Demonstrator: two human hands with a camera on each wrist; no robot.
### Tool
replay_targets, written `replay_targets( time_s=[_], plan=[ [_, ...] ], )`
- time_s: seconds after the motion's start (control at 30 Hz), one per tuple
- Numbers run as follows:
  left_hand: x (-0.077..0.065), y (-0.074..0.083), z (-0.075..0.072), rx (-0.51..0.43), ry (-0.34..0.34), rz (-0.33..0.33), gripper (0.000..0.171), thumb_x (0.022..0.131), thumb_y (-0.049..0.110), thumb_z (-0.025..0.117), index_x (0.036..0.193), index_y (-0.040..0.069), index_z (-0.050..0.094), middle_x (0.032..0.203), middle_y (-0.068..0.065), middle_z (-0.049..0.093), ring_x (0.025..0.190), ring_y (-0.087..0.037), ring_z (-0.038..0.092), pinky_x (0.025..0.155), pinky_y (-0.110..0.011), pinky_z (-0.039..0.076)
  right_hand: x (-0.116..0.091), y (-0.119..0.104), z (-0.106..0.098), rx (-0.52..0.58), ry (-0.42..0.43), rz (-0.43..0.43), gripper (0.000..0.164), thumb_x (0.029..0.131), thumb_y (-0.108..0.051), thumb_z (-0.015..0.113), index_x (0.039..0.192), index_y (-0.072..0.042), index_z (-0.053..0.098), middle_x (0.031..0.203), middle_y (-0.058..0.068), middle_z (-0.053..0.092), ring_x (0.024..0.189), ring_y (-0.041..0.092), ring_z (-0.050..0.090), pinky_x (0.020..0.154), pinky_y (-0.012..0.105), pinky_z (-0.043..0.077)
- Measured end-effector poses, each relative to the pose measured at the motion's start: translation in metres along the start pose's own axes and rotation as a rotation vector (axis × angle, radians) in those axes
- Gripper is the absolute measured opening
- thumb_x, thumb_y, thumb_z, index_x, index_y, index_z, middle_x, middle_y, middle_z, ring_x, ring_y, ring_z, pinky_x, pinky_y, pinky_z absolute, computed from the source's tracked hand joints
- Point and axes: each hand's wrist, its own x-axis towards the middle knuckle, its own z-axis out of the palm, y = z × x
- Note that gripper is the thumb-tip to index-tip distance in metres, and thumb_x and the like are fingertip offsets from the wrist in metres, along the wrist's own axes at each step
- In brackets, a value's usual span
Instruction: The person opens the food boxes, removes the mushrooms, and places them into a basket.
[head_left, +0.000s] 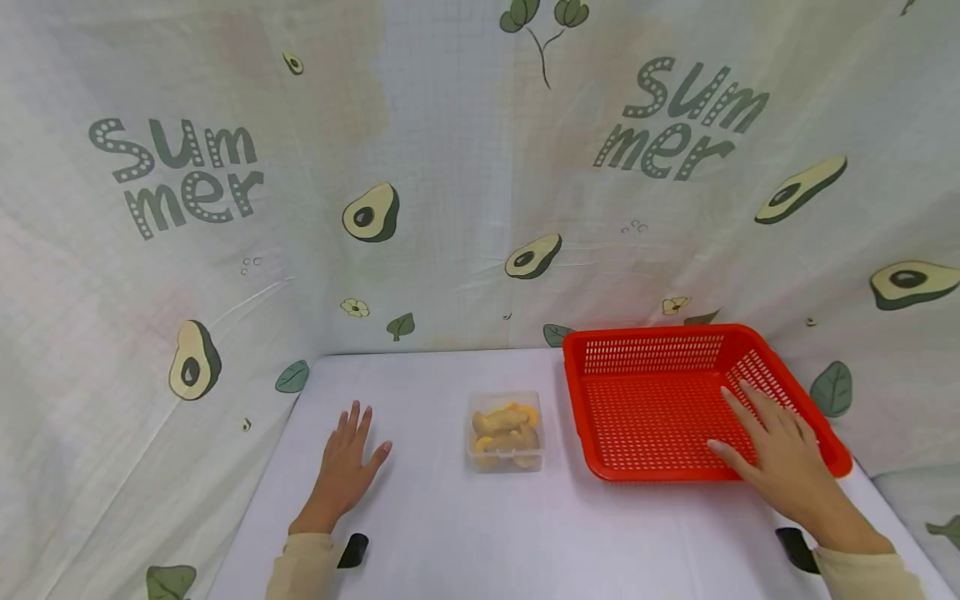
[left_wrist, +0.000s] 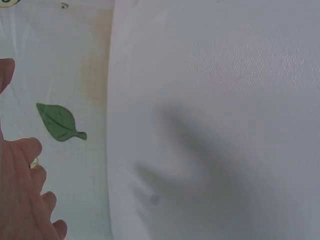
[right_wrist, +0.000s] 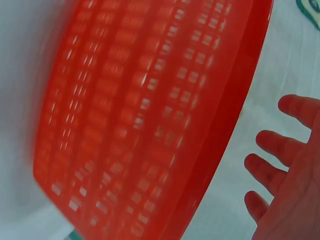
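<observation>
A red plastic basket point(head_left: 645, 400) with a perforated floor sits on the right side of the white table. My right hand point(head_left: 783, 454) is held over its front right part, fingers spread and holding nothing. In the right wrist view the basket's side point(right_wrist: 150, 120) fills the middle, and the fingers point(right_wrist: 272, 172) stand apart from it. On the left of the table my left hand point(head_left: 345, 467) hovers with straight fingers, its shadow falling on the tabletop in the left wrist view. Between the hands stands a small clear plastic box point(head_left: 504, 462) holding yellow and brownish pieces.
The white table point(head_left: 420, 533) meets a hanging cloth point(head_left: 450, 167) printed with avocados, leaves and lettering along its back and sides. The basket's right rim lies close to the table's right edge. A dark strap piece shows at each wrist.
</observation>
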Motion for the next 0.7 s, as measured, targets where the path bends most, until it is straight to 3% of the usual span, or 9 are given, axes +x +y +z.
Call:
replay_targets(
  time_s=[0.27, 0.43, 0.7],
  plan=[
    [-0.001, 0.018, 0.02, -0.043, -0.01, 0.044, 0.083, 0.105, 0.039, 0.064, 0.166, -0.002, 0.025, 0.174, -0.024, 0.013, 0.159, -0.051, 0.011, 0.125, -0.074, 0.013, 0.008, -0.048, 0.012, 0.049, 0.033, -0.115, 0.091, 0.095, -0.043, 0.076, 0.167, -0.012, 0.029, 0.165, 0.026, 0.031, 0.139, 0.055, 0.034, 0.124, 0.076, 0.01],
    [-0.001, 0.034, 0.032, -0.08, -0.031, 0.078, 0.085, 0.104, 0.039, 0.066, 0.166, -0.001, 0.025, 0.175, -0.022, 0.015, 0.158, -0.051, 0.015, 0.123, -0.076, 0.019, 0.013, -0.079, 0.024, 0.068, 0.06, -0.201, 0.086, 0.092, -0.04, 0.08, 0.163, -0.01, 0.04, 0.162, 0.023, 0.037, 0.14, 0.049, 0.038, 0.119, 0.073, 0.026],
    [-0.003, 0.053, 0.051, -0.182, -0.082, 0.127, 0.091, 0.102, 0.042, 0.069, 0.168, 0.003, 0.02, 0.176, -0.015, 0.015, 0.16, -0.044, 0.016, 0.127, -0.067, 0.021, 0.018, -0.124, 0.041, 0.082, 0.091, -0.294, 0.082, 0.091, -0.043, 0.08, 0.159, -0.011, 0.047, 0.161, 0.016, 0.043, 0.141, 0.041, 0.045, 0.124, 0.061, 0.03]
  ],
)
